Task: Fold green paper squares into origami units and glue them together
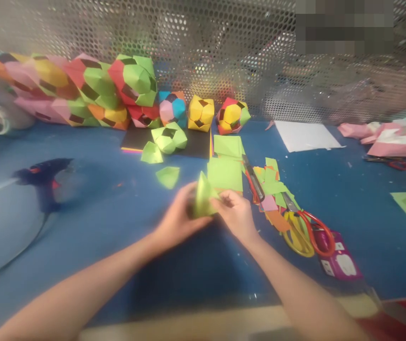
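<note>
The green square stack (pixel 225 173) was smooth, matt paper, as was the folded piece (pixel 203 196) just in front of it. Behind the stack, the creased balls (pixel 137 78) looked matt paper too, and the perforated panel (pixel 220 52) dull metal. Right of the stack, the red scissor handles (pixel 331 240) seemed smooth plastic; left of it, the glue gun (pixel 46 177) looked plastic.

Perforated metal screen (pixel 224 61), white sheet (pixel 307 136), pink paper (pixel 389 146), purple packet (pixel 341 258)

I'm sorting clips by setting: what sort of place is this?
Probably a papercraft work table: a glue gun, scissors and a row of folded paper balls show it.
</note>
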Action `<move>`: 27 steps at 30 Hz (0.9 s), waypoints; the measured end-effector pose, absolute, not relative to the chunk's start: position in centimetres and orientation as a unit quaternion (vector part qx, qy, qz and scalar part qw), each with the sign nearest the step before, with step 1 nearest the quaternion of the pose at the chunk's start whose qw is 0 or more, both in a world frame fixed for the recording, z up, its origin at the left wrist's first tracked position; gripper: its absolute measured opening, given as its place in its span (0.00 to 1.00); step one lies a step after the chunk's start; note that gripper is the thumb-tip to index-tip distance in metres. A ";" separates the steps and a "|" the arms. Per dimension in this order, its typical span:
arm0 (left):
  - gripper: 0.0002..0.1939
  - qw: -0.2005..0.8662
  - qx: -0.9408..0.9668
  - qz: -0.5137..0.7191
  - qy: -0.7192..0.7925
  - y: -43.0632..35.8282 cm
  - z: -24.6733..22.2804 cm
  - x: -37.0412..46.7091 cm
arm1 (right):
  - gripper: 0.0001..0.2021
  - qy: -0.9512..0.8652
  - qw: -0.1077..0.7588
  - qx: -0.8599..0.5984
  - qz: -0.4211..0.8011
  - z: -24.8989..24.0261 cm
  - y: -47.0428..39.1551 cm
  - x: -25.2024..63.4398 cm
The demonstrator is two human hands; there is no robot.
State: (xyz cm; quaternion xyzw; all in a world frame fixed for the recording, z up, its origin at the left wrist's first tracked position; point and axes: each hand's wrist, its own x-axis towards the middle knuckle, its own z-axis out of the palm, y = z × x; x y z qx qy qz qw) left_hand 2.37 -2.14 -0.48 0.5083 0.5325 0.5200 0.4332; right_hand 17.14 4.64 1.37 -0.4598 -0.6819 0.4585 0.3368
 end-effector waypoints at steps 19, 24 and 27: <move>0.13 0.482 0.264 0.588 0.594 -1.7 -0.9 1.1 | 0.17 -0.715 0.300 -0.447 0.446 0.7 5.5 17.5; 0.14 0.478 0.269 0.608 0.574 -1.7 -0.4 1.2 | 0.11 -0.723 0.320 -0.454 0.411 1.0 5.7 17.4; 0.14 0.484 0.276 0.613 0.560 -1.6 -0.3 1.4 | 0.08 -0.725 0.328 -0.447 0.409 1.1 5.6 17.4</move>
